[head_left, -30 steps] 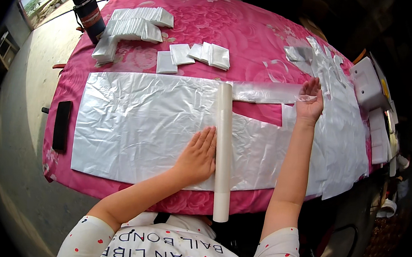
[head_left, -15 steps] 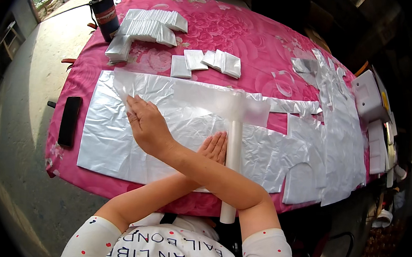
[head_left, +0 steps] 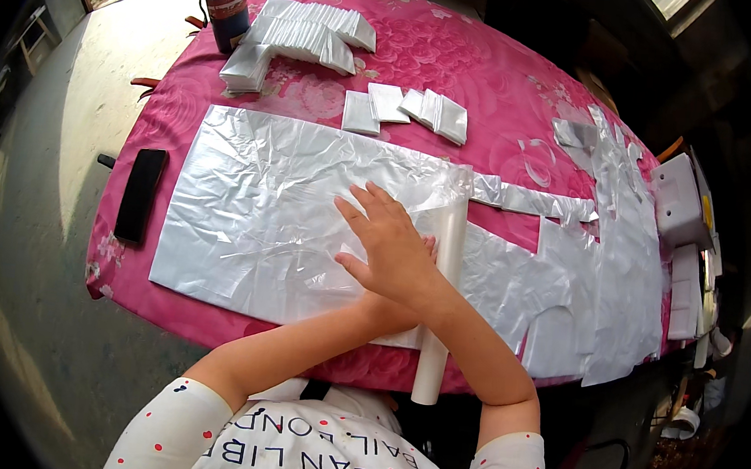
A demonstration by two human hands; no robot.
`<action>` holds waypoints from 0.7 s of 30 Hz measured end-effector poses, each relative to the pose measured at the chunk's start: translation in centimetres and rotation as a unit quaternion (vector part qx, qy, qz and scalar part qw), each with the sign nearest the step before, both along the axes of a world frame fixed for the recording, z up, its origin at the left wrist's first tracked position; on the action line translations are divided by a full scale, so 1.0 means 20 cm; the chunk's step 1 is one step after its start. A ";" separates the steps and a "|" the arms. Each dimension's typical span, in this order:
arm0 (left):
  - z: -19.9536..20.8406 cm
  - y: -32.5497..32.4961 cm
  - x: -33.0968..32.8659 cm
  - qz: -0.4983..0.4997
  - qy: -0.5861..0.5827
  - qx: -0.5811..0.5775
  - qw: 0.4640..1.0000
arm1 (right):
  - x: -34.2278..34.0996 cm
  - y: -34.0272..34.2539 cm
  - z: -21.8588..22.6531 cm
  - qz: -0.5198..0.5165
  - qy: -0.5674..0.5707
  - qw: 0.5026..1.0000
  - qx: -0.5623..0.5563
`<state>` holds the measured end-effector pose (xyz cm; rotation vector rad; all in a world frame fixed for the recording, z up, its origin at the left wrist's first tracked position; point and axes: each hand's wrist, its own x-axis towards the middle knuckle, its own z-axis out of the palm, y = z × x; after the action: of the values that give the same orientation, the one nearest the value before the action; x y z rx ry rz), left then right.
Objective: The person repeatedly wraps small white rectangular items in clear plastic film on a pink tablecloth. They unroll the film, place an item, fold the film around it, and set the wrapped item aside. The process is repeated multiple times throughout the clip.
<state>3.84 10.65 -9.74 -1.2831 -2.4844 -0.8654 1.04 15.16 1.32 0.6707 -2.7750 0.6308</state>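
A long pale plastic roll (head_left: 442, 285) lies across the stacked, crinkled silvery-white plastic sheets (head_left: 245, 196), its near end jutting past the table edge. My forearms cross, the right over the left. My right hand (head_left: 385, 243) is above the sheets, just left of the roll, with fingers spread and nothing in them. Beneath its wrist, my left hand (head_left: 391, 312) is mostly hidden; a few outstretched fingertips show beside the roll. Thin clear film lies over the sheets left of the roll, but its edges are hard to make out.
Folded white plastic packets (head_left: 307, 41) stand in rows at the back left, with several more packets (head_left: 439, 115) nearer. A dark flask (head_left: 225, 7) and a black phone (head_left: 140, 196) are at left. Cut plastic pieces (head_left: 621, 283) and white containers (head_left: 677, 203) are at right.
My right hand has moved from the left part of the sheets rightward, toward the roll, and its fingers have spread. My left hand stays by the roll, now more covered. The view has shifted slightly.
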 end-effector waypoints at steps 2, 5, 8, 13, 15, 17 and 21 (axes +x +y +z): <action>0.04 -0.01 0.01 -0.016 -0.020 -0.016 1.000 | 0.02 0.07 -0.18 -0.009 -0.066 0.998 0.007; 0.08 0.00 0.01 -0.027 -0.043 -0.069 0.996 | 0.02 0.09 -0.26 -0.029 -0.067 0.997 0.001; 0.06 0.00 0.01 -0.045 -0.050 -0.033 0.997 | 0.04 0.08 -0.29 -0.063 -0.062 0.995 -0.049; 0.08 -0.01 0.01 -0.049 -0.033 -0.025 0.998 | 0.08 0.09 -0.25 -0.102 -0.063 0.976 -0.179; 0.14 -0.03 0.00 -0.065 -0.067 -0.085 0.992 | 0.09 0.12 -0.09 -0.102 -0.170 0.917 -0.345; 0.18 -0.03 -0.04 -0.119 -0.157 -0.178 0.964 | 0.07 0.23 -0.04 -0.148 -0.215 0.780 -0.569; 0.07 -0.02 -0.01 -0.014 -0.003 -0.075 0.997 | 0.05 0.78 0.01 -0.157 -0.087 0.616 -0.767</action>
<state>3.74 10.35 -8.25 -1.3679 -2.5834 -0.7016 2.03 30.66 1.44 -0.3079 -1.2960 2.4085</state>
